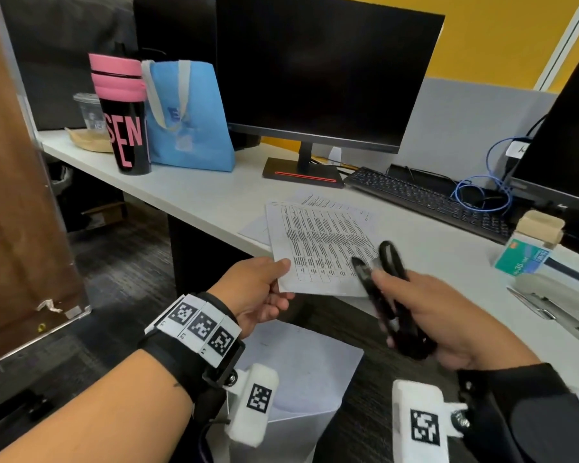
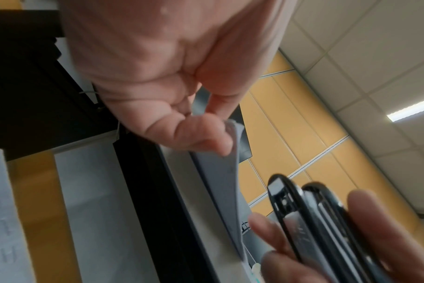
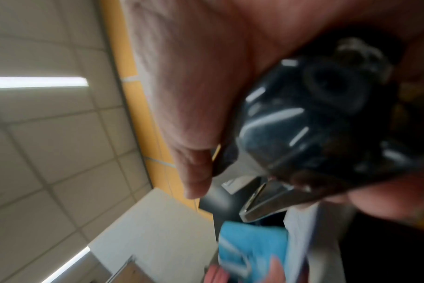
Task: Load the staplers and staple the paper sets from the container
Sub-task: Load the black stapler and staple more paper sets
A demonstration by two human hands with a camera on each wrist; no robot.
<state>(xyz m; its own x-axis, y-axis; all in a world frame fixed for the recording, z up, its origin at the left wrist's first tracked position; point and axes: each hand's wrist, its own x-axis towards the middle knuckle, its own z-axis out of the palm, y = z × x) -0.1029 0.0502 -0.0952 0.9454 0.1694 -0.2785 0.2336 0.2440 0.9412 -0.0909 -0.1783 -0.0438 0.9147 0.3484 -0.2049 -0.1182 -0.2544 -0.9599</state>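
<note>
Stapling is in hand: a printed paper set (image 1: 318, 248) is pinched at its near-left corner by the left hand (image 1: 258, 295), the black stapler (image 1: 386, 289) is gripped by the right hand (image 1: 448, 324) over the near-right corner, which must probably be slid between its jaws.

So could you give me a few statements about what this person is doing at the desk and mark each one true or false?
1. The left hand pinches a printed paper set by its corner. True.
2. The right hand grips a black stapler. True.
3. The monitor behind the papers shows a spreadsheet. False: its screen is dark.
4. The pink and black tumbler stands to the right of the keyboard. False: it stands far to the left, beside a blue bag.
5. A green and white small box stands on the desk at the right. True.
</note>
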